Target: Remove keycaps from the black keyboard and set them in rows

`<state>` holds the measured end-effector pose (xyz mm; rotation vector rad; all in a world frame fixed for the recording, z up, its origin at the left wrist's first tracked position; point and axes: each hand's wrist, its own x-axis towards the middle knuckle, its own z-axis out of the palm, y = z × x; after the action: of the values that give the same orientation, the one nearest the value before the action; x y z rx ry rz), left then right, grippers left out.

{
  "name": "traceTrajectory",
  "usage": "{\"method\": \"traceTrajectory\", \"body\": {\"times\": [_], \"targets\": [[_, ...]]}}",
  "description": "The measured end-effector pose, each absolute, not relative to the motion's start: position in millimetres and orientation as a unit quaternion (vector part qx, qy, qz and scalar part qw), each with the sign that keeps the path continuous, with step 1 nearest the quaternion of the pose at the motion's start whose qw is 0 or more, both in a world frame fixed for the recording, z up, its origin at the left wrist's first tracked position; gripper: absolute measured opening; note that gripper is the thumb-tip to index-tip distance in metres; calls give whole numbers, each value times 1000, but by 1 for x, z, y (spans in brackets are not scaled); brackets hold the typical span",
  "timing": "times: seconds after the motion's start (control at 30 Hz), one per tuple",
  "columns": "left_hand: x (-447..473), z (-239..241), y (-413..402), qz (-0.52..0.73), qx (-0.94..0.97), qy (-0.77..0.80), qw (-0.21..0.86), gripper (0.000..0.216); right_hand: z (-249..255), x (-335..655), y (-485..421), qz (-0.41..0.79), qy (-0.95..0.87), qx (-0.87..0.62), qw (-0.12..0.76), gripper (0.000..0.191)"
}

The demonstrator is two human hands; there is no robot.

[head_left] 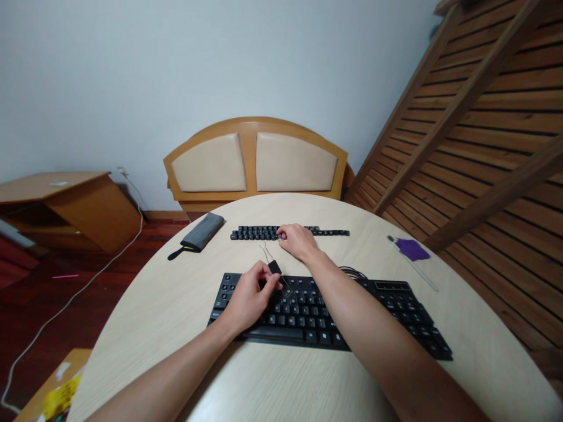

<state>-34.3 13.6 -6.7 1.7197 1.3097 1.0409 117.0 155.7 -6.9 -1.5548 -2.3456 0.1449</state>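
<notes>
A black keyboard [275, 332] lies on the round table, with bare switches showing at its upper left where keycaps are off. My left hand [253, 296] is closed around a keycap puller [275, 267] with a black handle and thin wire loops at both ends. The puller is tilted, with one wire end low over the keyboard's upper keys. Farther back, loose black keycaps [255, 232] stand in tight rows. My right hand [297, 241] reaches across the keyboard to these rows, thumb and finger pinched at a keycap on their near edge; the fingers partly hide it.
A grey pouch [203, 231] with a black strap lies at the table's left. On the right are a purple cloth [412, 249] and a thin pale strip. The keyboard's coiled cable [353, 272] sits behind it. A wooden headboard [253, 158] and slatted panel [475, 117] stand beyond the table.
</notes>
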Motion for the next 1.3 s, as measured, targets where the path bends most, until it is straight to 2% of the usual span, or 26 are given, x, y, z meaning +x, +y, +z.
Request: {"method": "traceTrajectory", "body": {"times": [0.23, 0.4, 0.6, 0.73, 1.1, 1.3], "targets": [[-34, -8, 14, 402, 673, 504, 362, 21, 5, 115, 150, 47, -828, -542, 132, 30], [-34, -9, 15, 403, 682, 482, 375, 19, 31, 125, 138, 56, -846, -525, 76, 38], [-35, -7, 15, 395, 688, 469, 388, 16, 62, 173, 93, 153, -862, -483, -12, 24], [-35, -5, 14, 395, 689, 474, 381, 18, 66, 195, 68, 198, -851, -484, -41, 31], [-36, -1, 9, 381, 705, 485, 350, 16, 65, 190, 45, 169, -869, -464, -41, 23], [-33, 6, 1, 352, 742, 489, 294, 21, 69, 188, 40, 167, -880, -441, -58, 22]]}}
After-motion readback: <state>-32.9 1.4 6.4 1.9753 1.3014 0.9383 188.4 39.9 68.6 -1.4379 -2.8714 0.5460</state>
